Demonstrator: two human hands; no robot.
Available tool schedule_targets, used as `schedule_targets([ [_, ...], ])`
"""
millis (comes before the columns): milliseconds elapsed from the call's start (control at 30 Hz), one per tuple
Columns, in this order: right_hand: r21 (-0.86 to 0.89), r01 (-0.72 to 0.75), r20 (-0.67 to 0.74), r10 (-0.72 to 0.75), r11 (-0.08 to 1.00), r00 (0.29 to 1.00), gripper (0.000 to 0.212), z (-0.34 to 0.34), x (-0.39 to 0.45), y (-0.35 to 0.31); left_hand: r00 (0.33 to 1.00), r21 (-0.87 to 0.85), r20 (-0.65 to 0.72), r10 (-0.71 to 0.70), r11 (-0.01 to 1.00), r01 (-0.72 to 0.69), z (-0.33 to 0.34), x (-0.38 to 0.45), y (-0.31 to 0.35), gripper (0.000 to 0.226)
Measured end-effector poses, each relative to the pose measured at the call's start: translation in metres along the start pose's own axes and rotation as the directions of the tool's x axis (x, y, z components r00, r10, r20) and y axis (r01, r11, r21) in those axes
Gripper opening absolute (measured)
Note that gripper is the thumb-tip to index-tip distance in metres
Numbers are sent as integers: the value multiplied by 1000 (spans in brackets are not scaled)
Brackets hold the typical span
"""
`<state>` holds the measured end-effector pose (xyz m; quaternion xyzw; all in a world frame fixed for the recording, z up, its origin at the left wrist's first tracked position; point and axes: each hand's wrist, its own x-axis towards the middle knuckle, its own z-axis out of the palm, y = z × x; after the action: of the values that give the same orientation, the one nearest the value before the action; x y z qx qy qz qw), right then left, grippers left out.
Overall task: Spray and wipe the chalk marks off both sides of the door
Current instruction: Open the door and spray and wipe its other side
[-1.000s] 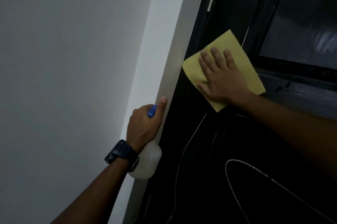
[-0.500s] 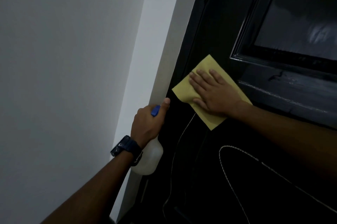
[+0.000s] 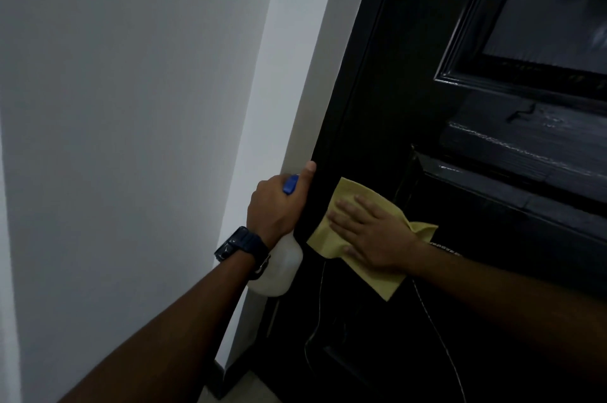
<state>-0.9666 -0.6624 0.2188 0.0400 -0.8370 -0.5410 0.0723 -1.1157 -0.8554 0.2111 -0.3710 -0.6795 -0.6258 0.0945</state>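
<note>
Lower down the black door (image 3: 377, 107) than a moment before, the yellow cloth (image 3: 331, 238) lay under the flat-fingered right hand (image 3: 371, 235) (chalk lines (image 3: 437, 327) below); the left hand (image 3: 276, 209) gripped the spray bottle (image 3: 279, 271).

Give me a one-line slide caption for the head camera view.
Right hand presses a yellow cloth flat on the black door over chalk lines; left hand grips a spray bottle.
</note>
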Motion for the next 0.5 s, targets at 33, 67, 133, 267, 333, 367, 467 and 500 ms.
schedule_targets([
  [33, -14, 0, 16, 0, 1000, 1000, 64, 0, -1, -3, 1000, 7, 4, 2, 1000, -2, -1, -2, -2, 105],
  [67, -24, -13, 30, 13, 1000, 999, 66, -2, -2, -5, 1000, 20, 10, 4, 1000, -4, -2, -4, -4, 104],
  [133, -39, -109, 51, 111, 993, 993, 71, -7, -2, 0, 999, 48, 33, 4, 999, -6, -5, -9, -5, 103],
  [267, -65, -412, -55, 409, 909, 911, 79, -31, 13, 59, 998, 69, 63, 7, 998, -11, -6, -15, -6, 98],
  [333, -82, -459, -48, 456, 885, 889, 82, -44, 16, 85, 997, 69, 73, 20, 997, -25, -4, -17, -7, 93],
  [367, -94, -465, -49, 463, 880, 885, 82, -46, 16, 88, 997, 70, 74, 22, 997, -28, -2, -17, -7, 95],
  [467, -79, -502, -85, 495, 862, 865, 73, -43, 16, 74, 998, 70, 56, 27, 997, -31, 4, -14, -2, 103],
  [500, -73, -505, -90, 499, 860, 862, 72, -41, 15, 69, 998, 59, 48, 32, 998, -35, 5, -13, 1, 103],
])
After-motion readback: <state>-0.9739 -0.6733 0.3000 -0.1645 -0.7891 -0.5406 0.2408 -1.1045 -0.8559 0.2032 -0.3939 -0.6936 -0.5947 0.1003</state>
